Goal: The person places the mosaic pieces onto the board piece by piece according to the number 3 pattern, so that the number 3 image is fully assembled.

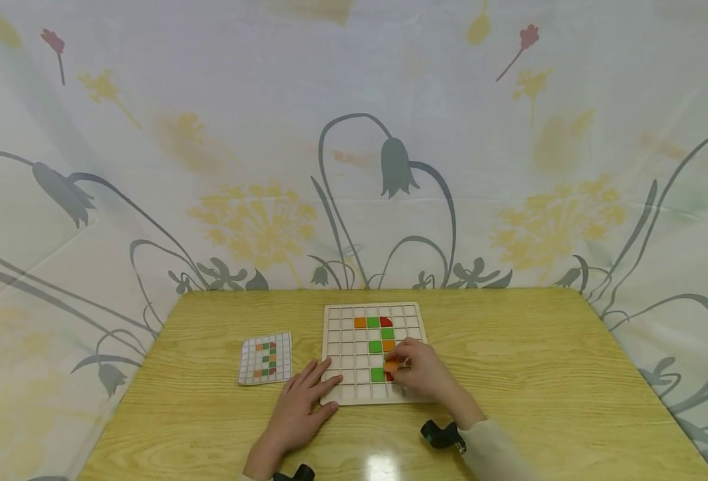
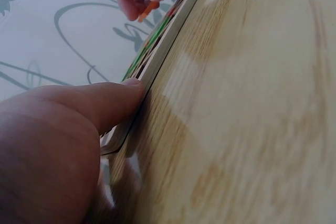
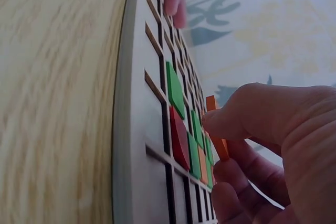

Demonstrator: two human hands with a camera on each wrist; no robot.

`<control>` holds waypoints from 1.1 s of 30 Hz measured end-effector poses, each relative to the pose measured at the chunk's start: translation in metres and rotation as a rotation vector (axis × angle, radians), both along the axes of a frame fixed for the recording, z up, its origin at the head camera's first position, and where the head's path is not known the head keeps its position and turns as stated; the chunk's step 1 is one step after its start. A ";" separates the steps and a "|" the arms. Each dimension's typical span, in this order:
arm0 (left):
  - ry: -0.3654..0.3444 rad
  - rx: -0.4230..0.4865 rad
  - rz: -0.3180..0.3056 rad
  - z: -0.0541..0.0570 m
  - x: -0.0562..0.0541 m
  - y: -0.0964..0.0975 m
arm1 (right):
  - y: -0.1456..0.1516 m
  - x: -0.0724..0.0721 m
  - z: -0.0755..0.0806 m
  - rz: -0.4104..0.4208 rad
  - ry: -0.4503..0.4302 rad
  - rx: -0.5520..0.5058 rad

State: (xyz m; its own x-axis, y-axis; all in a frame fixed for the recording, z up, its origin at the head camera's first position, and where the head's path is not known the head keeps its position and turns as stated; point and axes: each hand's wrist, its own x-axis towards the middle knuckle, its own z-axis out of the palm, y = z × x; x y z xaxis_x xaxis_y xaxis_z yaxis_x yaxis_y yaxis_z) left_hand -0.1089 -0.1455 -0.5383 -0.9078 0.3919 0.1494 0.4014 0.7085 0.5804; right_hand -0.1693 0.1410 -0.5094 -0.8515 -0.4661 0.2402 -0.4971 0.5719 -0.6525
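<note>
A wooden grid board (image 1: 354, 394) lies on the table with green, orange and red tiles in some of its cells. My right hand (image 1: 423, 371) pinches an orange tile (image 3: 217, 129) between thumb and fingers, just above the board's right part. A red tile (image 3: 179, 139) with a rounded side and a green tile (image 3: 175, 90) sit in the near rows. My left hand (image 1: 300, 407) rests on the board's lower left edge, fingers spread, its thumb (image 2: 118, 100) against the near rim.
Left of the board lies a pattern card (image 1: 248, 361) printed with a grid of coloured squares. The wooden table (image 1: 540, 374) reaches back to a flower-print cloth (image 1: 354, 220). A black wrist camera (image 1: 441, 435) is by the right sleeve.
</note>
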 end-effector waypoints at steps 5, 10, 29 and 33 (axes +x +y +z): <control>0.004 0.002 -0.005 -0.001 0.000 0.000 | -0.012 0.002 -0.002 0.013 -0.021 0.019; 0.007 0.000 -0.007 -0.001 -0.001 0.000 | -0.021 0.004 -0.003 0.018 -0.009 0.048; 0.014 0.011 -0.009 0.000 0.001 0.001 | -0.037 -0.003 -0.009 0.079 -0.119 0.072; 0.022 0.015 -0.008 0.001 0.002 0.001 | -0.037 -0.004 -0.009 0.089 -0.138 0.059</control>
